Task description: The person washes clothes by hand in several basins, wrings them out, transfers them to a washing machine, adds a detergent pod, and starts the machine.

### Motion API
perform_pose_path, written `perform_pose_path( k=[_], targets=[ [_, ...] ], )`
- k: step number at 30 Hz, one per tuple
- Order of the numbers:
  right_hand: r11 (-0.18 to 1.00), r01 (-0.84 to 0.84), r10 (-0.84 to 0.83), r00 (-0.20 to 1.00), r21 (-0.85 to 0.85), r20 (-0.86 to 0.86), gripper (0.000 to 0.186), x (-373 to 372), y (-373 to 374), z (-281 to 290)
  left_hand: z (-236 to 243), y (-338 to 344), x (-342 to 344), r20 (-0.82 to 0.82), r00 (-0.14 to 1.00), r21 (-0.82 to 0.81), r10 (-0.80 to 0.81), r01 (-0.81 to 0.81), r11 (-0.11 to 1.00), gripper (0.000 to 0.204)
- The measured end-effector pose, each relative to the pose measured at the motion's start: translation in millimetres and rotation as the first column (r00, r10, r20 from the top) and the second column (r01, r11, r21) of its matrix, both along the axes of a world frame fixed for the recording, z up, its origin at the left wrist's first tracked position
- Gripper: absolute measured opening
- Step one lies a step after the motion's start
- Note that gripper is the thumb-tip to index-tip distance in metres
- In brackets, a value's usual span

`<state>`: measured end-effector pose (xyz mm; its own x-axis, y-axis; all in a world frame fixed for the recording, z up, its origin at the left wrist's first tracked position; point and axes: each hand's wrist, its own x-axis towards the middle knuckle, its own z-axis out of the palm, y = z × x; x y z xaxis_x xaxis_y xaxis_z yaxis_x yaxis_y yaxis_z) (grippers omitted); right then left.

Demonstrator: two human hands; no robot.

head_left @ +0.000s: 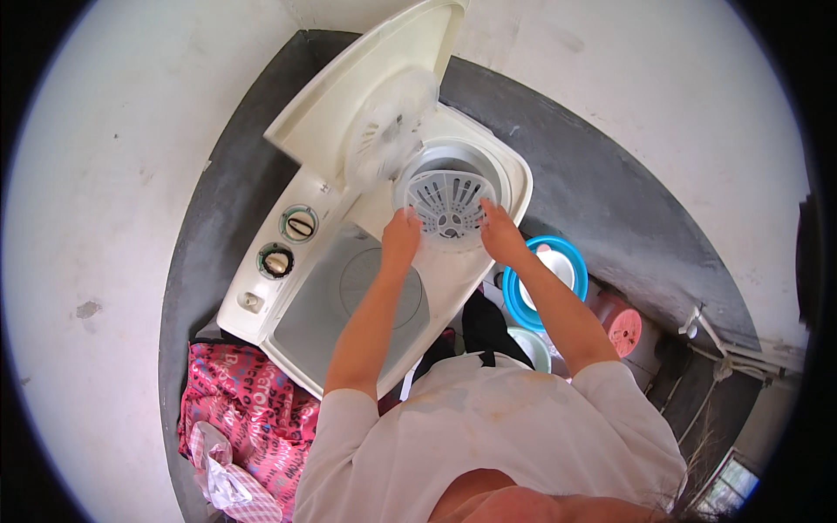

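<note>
Both my hands hold a pale, slotted plastic basket (pixel 451 202) by its rim, one on each side. My left hand (pixel 402 234) grips the left edge, and my right hand (pixel 500 231) the right edge, fingers closed. Tilted toward me, the basket is over the near side of the round spin tub (pixel 458 157) of a cream twin-tub washing machine (pixel 288 327). The spin side's lid (pixel 370 78) stands raised behind, with a translucent round inner cover (pixel 392 126) hanging in front of it. What lies under the basket is hidden.
Two control dials (pixel 298 224) sit on the machine's left panel, beside the grey wash-side lid (pixel 344 292). Right of the machine are a blue basin (pixel 571 253) and a red bucket (pixel 624 333). A pink printed cloth (pixel 235 397) and a plastic bag (pixel 228 484) lie at lower left. Walls stand close behind.
</note>
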<state>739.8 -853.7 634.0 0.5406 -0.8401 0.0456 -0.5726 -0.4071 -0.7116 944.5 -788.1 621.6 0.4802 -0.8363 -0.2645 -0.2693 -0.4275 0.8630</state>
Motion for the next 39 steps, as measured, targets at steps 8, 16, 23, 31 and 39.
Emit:
perform_pose_path(
  k=[8,16,23,31,39],
  targets=[
    [0.971,-0.201,0.23,0.935,0.132,-0.269,0.049,45.4,-84.1,-53.0,-33.7,-82.6,-25.8,0.493,0.825,0.301,-0.278,0.138,0.944,0.015],
    [0.968,-0.25,0.225,0.855,0.009,-0.467,0.031,49.7,-99.3,-138.3,-119.4,-93.0,-21.6,0.611,0.728,0.368,-0.311,0.086,0.926,0.018],
    [0.969,-0.096,0.02,0.947,-0.226,-0.32,0.039,37.9,-124.0,-174.4,-94.4,-109.3,-51.7,0.913,0.33,0.191,-0.238,0.168,0.967,0.047],
    [0.811,-0.459,0.582,0.562,0.363,-0.588,0.045,65.7,-85.7,-109.1,18.1,-30.7,-69.9,0.577,0.787,0.053,-0.219,0.232,0.971,0.039],
    [0.801,-0.421,0.586,0.41,0.425,-0.698,0.063,103.9,-90.8,-134.6,46.9,95.4,-69.7,0.471,0.855,-0.019,0.216,-0.235,0.972,0.029]
  ],
)
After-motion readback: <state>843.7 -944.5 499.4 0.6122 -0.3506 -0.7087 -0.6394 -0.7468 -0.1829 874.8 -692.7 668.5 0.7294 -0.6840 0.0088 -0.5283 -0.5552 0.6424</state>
